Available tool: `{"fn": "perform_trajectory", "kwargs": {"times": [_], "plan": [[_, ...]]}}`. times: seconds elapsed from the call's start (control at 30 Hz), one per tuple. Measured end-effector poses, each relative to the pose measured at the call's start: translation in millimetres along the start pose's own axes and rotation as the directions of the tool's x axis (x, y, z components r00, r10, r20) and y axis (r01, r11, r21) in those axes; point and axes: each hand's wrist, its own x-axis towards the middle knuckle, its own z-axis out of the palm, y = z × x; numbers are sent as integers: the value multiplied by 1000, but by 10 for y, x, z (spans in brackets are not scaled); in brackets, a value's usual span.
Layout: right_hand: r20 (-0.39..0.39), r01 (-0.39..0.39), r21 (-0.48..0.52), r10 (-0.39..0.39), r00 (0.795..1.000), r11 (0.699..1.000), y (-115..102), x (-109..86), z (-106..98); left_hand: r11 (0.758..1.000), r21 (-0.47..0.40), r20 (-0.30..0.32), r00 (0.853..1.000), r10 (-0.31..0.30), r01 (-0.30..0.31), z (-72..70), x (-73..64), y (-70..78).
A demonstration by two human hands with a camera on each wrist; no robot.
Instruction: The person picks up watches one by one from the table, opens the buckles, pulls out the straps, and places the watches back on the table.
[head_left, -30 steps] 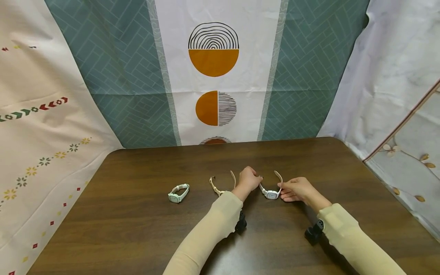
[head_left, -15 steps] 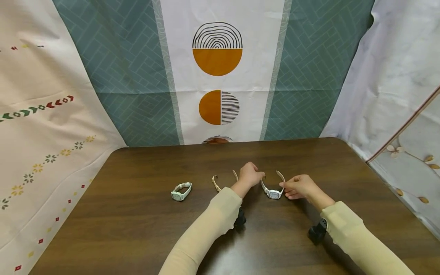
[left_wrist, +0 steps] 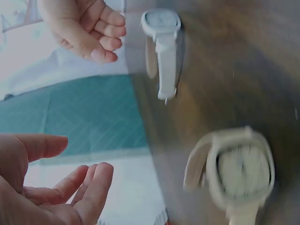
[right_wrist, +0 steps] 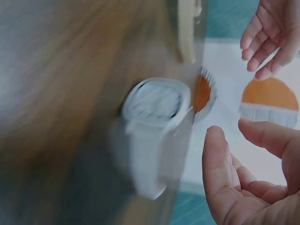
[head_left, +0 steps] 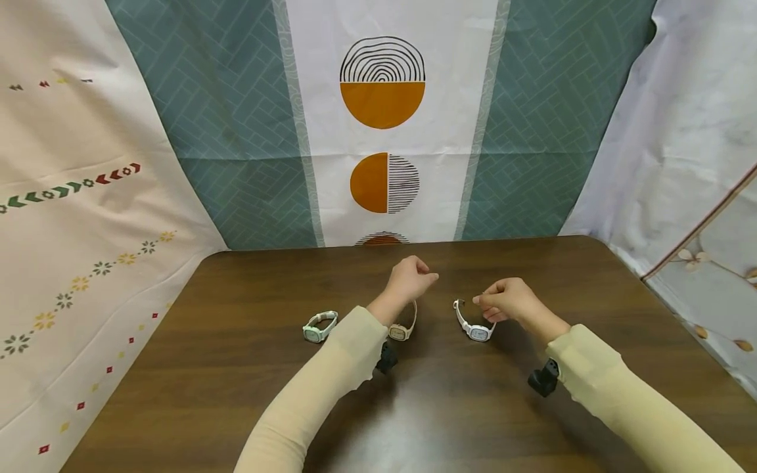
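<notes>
On the brown table, a white wristwatch [head_left: 478, 334] stands on its side with its strap unfastened and curved backward. My right hand [head_left: 510, 301] hovers just above its right strap end, the thumb and fingers apart in the right wrist view and nothing between them. Up and to the left, my left hand [head_left: 411, 279] is raised above a cream wristwatch [head_left: 399, 333], also empty; the left wrist view shows its fingers spread from the thumb. The left forearm hides part of the cream strap. Further left lies a mint-green wristwatch [head_left: 313, 334], its strap closed in a loop.
The wooden table [head_left: 177, 394] ends at a back edge against a green and white patterned cloth [head_left: 248, 131]. Light cloths hang at the left [head_left: 106, 217] and right [head_left: 680, 164]. Each wrist carries a small black camera.
Both hands have let go of the white wristwatch's strap ends and risen. My left hand has shifted left and away, while the watch stays on the table. The head view has turned slightly left.
</notes>
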Motion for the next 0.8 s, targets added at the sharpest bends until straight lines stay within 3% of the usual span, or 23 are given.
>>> {"fn": "perform_trajectory", "kwargs": {"times": [0.2,0.47,0.8], "plan": [[38,35,-23,-34,999,999,-331,11,189,1000,-5,-20,1000,-6,5,-363,-54,-117],[78,106,-33,-104,992,994,-676,30,515,998,52,-52,998,-34,37,-768,-134,-349],[104,117,1,-117,988,993,-920,127,1074,989,128,-93,993,-69,80,-982,-254,-796]]}}
